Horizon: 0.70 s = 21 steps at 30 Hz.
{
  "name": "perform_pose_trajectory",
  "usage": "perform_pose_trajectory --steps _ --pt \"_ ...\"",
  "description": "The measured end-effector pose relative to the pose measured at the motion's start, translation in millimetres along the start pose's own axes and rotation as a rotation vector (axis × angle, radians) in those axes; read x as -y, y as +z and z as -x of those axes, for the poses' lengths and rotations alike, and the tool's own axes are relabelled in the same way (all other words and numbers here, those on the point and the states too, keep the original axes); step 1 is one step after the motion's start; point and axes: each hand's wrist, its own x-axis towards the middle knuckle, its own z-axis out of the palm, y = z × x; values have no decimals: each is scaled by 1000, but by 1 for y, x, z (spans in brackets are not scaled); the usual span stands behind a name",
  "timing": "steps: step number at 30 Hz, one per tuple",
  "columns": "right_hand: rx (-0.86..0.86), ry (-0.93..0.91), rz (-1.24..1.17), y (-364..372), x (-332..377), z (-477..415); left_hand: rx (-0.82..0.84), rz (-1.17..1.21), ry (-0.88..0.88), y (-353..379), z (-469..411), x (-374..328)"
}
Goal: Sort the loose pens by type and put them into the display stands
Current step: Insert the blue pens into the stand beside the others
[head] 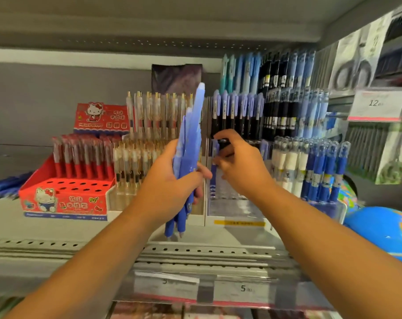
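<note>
Blue pens [190,139] are gripped by the left hand [172,180] — one pen [215,150] is pinched at the stand [232,210] by the right hand [239,164]. Straight seating in a free slot is needed next.

a globe [383,227] sits below a price tag [377,104].

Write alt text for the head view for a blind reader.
At a shop shelf, the left hand grips a bundle of blue pens upright while the right hand pinches a dark pen at the clear display stand. A red display box of red pens stands at the picture's left.
</note>
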Motion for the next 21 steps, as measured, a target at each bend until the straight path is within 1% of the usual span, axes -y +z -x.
perform_pose_trajectory --steps 3,7,10,11,12,13,15,16,18,21 --pt "4 34 -31 2 0 -1 -38 23 23 0 1 1" --pt "-17 77 -34 4 0 1 -49 47 30 0 1 1" --pt "-126 37 83 0 8 6 -28 54 -4 0 1 1" --pt "-180 25 66 -2 13 9 -21 63 -14 0 0 1" --pt "-215 31 -21 -4 18 12 -15 77 -20 0 0 2" --pt "-212 57 -175 -6 24 15 -5 92 -19 1 -1 2" --pt "-102 135 -523 -8 37 25 23 107 -7 1 -2 3" --pt "-30 157 -632 -7 41 31 37 104 1 2 -2 4" --pt "49 139 -654 -6 44 41 48 97 4 3 -2 3" --pt "18 119 -623 -6 43 45 54 101 -4 4 -1 4"
